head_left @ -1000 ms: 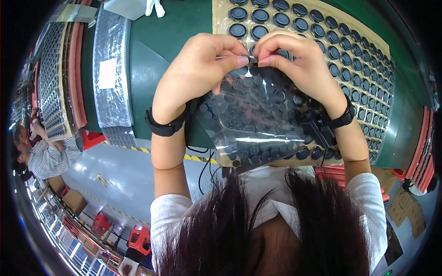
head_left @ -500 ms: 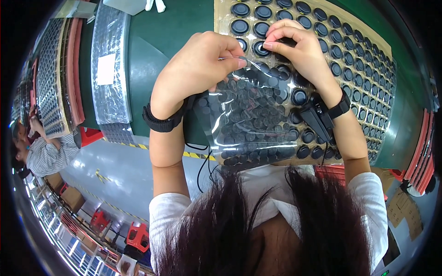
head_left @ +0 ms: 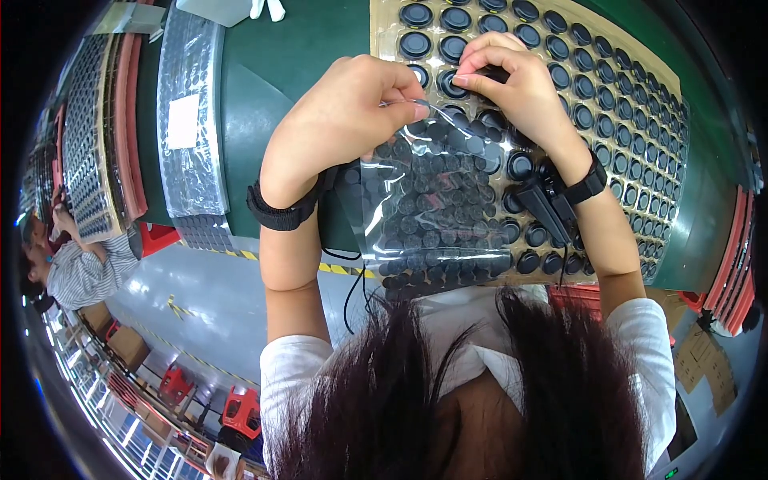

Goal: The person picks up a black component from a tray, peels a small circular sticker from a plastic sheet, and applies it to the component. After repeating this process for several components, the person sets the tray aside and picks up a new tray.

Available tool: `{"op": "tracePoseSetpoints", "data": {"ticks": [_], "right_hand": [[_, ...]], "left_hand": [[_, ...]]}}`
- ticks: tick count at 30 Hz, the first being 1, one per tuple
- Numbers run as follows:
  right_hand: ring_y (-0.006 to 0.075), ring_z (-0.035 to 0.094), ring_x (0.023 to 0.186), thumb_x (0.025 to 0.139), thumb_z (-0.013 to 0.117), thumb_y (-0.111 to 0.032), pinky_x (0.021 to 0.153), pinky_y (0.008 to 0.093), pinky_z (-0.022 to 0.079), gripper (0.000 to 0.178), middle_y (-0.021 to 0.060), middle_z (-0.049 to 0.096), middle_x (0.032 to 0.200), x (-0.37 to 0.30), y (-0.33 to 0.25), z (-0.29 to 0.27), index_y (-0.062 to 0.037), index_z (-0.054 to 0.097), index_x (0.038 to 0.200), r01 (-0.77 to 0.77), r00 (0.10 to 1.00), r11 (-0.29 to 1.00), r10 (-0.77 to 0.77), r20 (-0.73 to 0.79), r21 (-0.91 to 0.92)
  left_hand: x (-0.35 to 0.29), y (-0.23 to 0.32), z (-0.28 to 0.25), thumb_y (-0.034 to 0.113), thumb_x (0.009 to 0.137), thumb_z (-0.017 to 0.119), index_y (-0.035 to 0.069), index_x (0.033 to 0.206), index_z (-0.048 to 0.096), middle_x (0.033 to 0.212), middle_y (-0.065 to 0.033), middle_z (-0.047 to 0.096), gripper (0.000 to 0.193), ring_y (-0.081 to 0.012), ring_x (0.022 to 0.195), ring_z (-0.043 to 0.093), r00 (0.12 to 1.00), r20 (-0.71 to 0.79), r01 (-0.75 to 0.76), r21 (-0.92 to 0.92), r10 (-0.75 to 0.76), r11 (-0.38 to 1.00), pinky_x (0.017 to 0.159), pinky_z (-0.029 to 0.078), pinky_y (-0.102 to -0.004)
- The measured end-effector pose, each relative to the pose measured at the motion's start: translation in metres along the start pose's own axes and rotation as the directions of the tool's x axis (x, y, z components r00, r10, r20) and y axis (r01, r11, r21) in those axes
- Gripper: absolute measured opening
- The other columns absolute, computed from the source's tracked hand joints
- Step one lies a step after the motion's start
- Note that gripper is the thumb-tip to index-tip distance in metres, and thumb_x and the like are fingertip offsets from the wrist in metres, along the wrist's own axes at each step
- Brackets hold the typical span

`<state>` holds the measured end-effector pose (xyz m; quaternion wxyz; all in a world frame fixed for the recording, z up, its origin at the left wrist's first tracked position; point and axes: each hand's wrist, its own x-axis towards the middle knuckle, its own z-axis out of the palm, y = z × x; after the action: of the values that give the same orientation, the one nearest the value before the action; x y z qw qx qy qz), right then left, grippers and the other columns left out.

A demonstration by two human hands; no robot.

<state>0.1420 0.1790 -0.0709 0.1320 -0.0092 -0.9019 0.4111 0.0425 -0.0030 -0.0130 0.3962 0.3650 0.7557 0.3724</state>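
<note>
My left hand (head_left: pixel 352 108) is closed in a pinch on the top edge of a clear plastic sheet (head_left: pixel 382 212), which carries rows of dark round pads. The sheet droops toward me over the near left part of a tray (head_left: pixel 387 16) of black round parts. At one black round part (head_left: pixel 453 84) in the tray, my right hand (head_left: pixel 524 80) bends its thumb and fingers together. Whatever lies between those fingertips is hidden. Beside the pinched edge, another round part (head_left: pixel 418 76) shows a pale centre. Both wrists wear black straps.
A black device (head_left: pixel 544 210) with a cable hangs by my right wrist. On the green table (head_left: pixel 260 88), a plastic-wrapped stack (head_left: pixel 192 96) with a white label lies at left. Further left are stacked trays (head_left: pixel 84 128) and a person in a striped top (head_left: pixel 92 268).
The right fingertips have shifted slightly left over the round part. The drooping sheet has flexed and moved a little left, while my left hand stays nearly still in its pinch.
</note>
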Motion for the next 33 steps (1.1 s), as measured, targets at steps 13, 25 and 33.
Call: {"op": "tracePoseSetpoints", "data": {"ticks": [13,25,33], "right_hand": [[0.0155,0.052,0.084,0.069,0.067,-0.008,0.078,0.0259,0.039,0.01,0.0021,0.057,0.083,0.0,-0.002,0.001,-0.0026,0.059,0.073,0.008,1.0,1.0,-0.008,-0.005,-0.017],[0.0129,0.052,0.088,0.073,0.065,-0.006,0.081,0.0244,0.041,0.024,0.0031,0.054,0.092,0.002,-0.002,-0.001,-0.0018,0.054,0.093,-0.109,0.992,0.974,0.119,-0.04,0.198],[0.0104,0.053,0.086,0.073,0.063,0.002,0.078,0.0228,0.044,0.022,0.0032,0.054,0.092,-0.009,-0.026,-0.009,0.001,0.052,0.093,-0.235,0.958,0.851,0.124,0.257,0.469]], "left_hand": [[-0.001,0.0,-0.002,0.008,0.076,0.058,-0.004,0.076,0.055,0.052,-0.0062,0.054,0.012,-0.0103,0.039,0.048,1.0,-0.005,0.019,0.008,-0.019,1.0,0.035,0.037,-0.0249],[-0.001,0.0,-0.003,0.008,0.075,0.059,-0.004,0.077,0.056,0.055,-0.0076,0.056,0.013,-0.0112,0.041,0.051,1.0,0.005,0.03,0.031,-0.03,0.999,0.035,0.038,-0.025],[-0.001,-0.001,-0.003,0.008,0.075,0.059,-0.004,0.076,0.055,0.055,-0.008,0.056,0.012,-0.0116,0.041,0.051,1.0,-0.013,0.022,0.01,-0.022,1.0,0.036,0.039,-0.0249]]}}
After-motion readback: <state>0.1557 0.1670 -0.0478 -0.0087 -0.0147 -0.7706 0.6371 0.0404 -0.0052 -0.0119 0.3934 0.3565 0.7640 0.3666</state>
